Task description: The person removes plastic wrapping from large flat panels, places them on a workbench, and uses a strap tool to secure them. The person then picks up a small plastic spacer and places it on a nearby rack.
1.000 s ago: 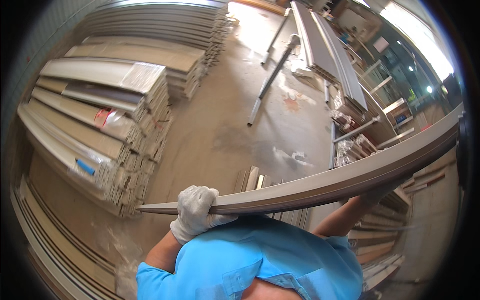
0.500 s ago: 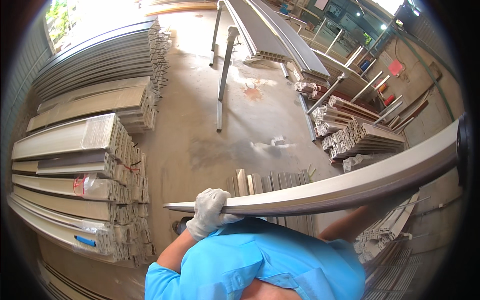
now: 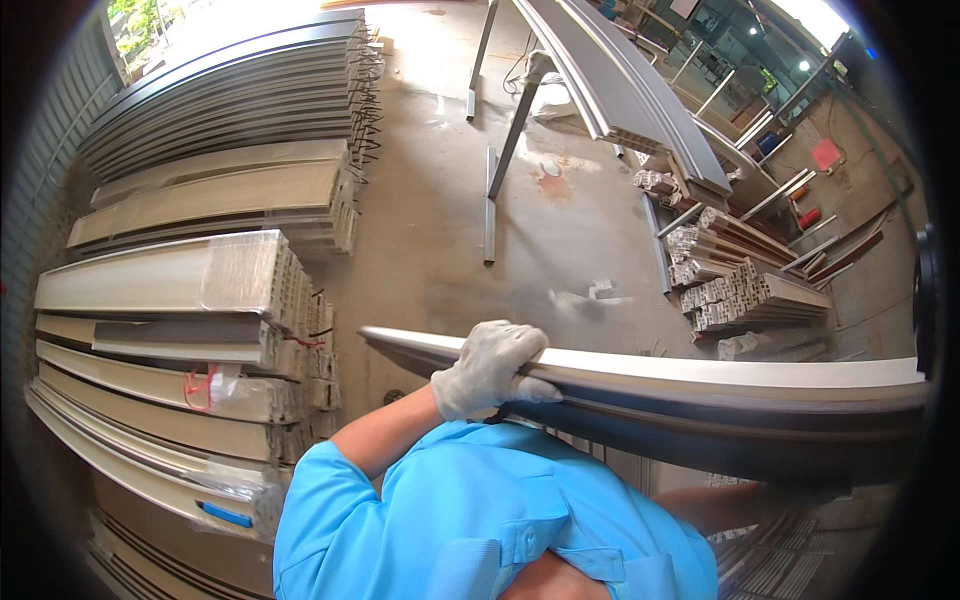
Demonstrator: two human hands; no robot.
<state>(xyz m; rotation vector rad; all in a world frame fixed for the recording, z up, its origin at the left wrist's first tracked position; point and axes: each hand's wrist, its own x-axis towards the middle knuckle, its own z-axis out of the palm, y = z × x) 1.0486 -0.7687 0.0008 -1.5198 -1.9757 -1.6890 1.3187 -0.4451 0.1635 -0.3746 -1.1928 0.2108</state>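
Note:
A long moulded profile (image 3: 700, 400), dark along its side with a pale upper edge, crosses in front of my chest and runs out to the right rim. My left hand (image 3: 488, 370), in a pale work glove, is closed around it close to its left end. The thumb lies against the dark side and the fingers go over the top. My right forearm reaches out beneath the profile, and my right hand is hidden behind it, so its grip does not show.
Stacks of long wrapped profiles (image 3: 160, 280) line the left side, with a blue tool (image 3: 225, 515) on the lowest. Wide grey panels (image 3: 640, 90) rest on a metal stand (image 3: 510, 130) ahead. Racked profiles (image 3: 755, 290) stand at the right. Small white scraps (image 3: 600, 290) lie on the floor.
The profile's right part has swung down and nearer, and it has tipped so more of its dark side shows. My left hand, still gripping, has shifted right and slightly up in view.

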